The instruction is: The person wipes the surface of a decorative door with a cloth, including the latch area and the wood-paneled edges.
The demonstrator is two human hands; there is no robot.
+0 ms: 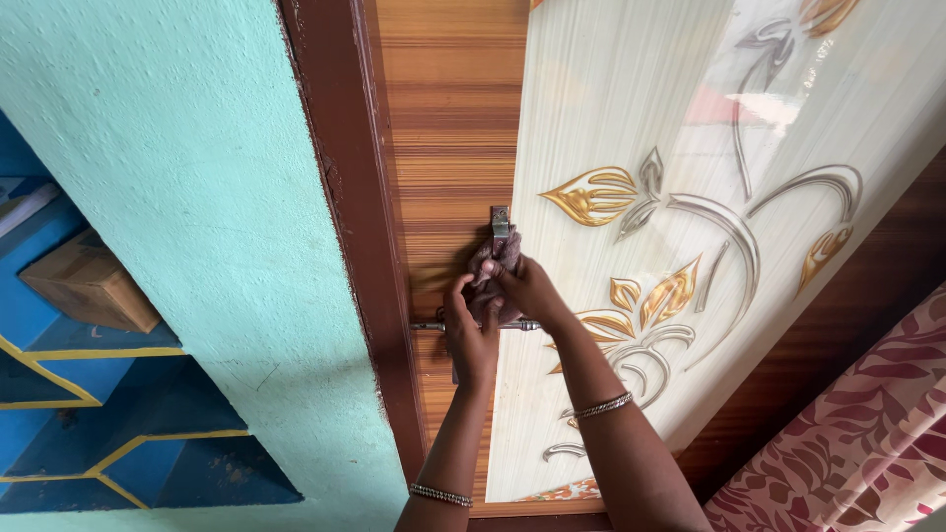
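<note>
Both hands on door (631,118) latch (500,225): R hand (527,288) clamped on brown cloth (490,264), L hand (471,335) pinching cloth too.

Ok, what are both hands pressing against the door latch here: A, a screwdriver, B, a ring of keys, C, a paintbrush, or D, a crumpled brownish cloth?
D: the left hand and the right hand bunch a crumpled brownish cloth over the metal latch on the door.

View: one head camera, no second view to share with
Facing: straight at a door (631,197), picture tilted
Nearness: close, arm's reach from the latch (500,229)
Left: green wall (177,177)
Far right: patterned curtain (857,433)
</note>
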